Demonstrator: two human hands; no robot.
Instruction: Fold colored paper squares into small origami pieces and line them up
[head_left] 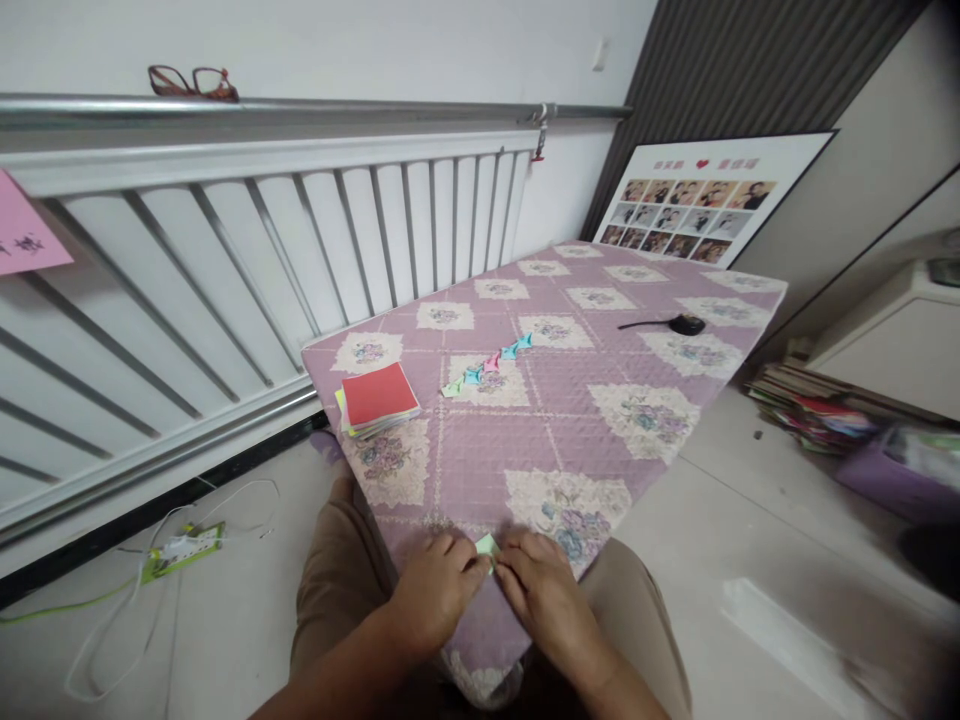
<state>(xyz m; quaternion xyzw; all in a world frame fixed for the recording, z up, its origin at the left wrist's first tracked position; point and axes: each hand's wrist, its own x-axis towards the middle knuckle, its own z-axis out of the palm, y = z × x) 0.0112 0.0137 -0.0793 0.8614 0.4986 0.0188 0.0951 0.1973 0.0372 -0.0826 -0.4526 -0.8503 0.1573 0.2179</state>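
table (525,430) | paper stack (379,398) | folded-paper row (489,366) | black object (686,324) | green paper (487,544)

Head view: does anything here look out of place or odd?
Glasses perch on the metal rail above the radiator, an unsteady spot. Loose white cable sprawls on the floor at left.

Cloth (570,420): lilac quilting, cream squares with mauve-blue flower sprays, set in a diamond grid. At its near edge, folded scrap (487,544): pale mint. On its left corner, paper stack (377,398): red top sheet, yellow and green edges beneath. At its centre, row of folded pieces (489,365): green, blue, pink, teal.
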